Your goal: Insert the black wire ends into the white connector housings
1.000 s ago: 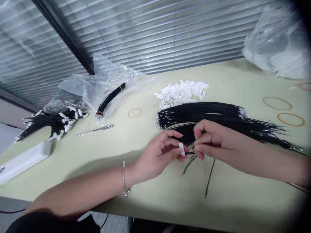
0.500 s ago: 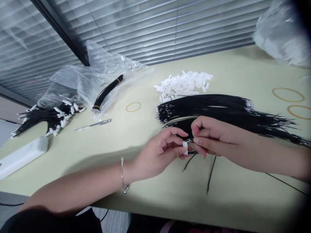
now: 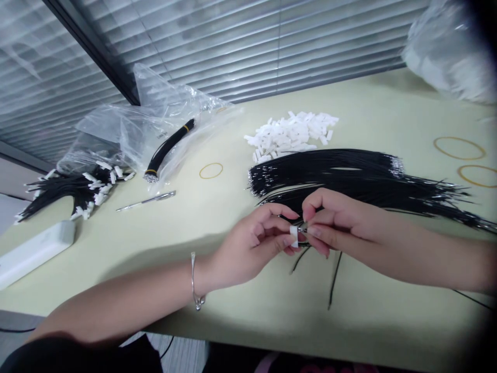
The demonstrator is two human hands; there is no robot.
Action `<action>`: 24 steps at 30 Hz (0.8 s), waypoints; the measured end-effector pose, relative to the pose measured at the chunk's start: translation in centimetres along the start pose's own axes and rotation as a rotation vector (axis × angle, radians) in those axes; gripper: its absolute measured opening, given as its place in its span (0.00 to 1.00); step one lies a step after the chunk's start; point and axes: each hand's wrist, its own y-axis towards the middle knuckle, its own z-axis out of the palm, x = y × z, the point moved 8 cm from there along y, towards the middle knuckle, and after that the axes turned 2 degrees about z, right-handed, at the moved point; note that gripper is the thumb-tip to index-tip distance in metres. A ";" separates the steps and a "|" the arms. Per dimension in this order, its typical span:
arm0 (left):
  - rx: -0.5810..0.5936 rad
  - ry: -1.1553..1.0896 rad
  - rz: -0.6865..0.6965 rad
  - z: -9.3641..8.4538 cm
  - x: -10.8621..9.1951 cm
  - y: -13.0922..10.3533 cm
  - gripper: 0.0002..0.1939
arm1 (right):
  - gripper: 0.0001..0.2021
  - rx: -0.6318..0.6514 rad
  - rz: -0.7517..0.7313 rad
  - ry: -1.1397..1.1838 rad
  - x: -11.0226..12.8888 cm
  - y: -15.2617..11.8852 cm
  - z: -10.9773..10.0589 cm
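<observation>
Between thumb and fingers, my left hand [image 3: 254, 241] pinches a small white plastic connector housing [image 3: 294, 236]. My right hand [image 3: 330, 223] is closed on a thin black wire, its metal-tipped end [image 3: 302, 229] right at the housing's right side; whether the tip is inside I cannot tell. Loose black wire ends [image 3: 334, 280] hang below both hands. Just behind them lie large bundles of black wires [image 3: 322, 168] with silvery terminals, partly covered by my right hand. Beyond the bundles is a pile of white connector housings [image 3: 293, 133].
To the left lie wires with white housings [image 3: 73, 189], a white box-shaped object [image 3: 37, 254], a pen-like tool [image 3: 145, 201] and a banded wire bundle [image 3: 171, 147] on a clear plastic bag [image 3: 135, 119]. Rubber bands [image 3: 459, 148] and another plastic bag [image 3: 452, 52] are on the right.
The right hand's fingertips have shifted slightly, and more of the metal wire tip shows beside the housing. The left hand keeps its pinch. The whole view has moved a little.
</observation>
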 end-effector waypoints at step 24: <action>0.067 -0.148 -0.010 0.7 -0.2 0.1 0.09 | 0.03 -0.039 -0.115 -0.019 1.2 -0.4 0.2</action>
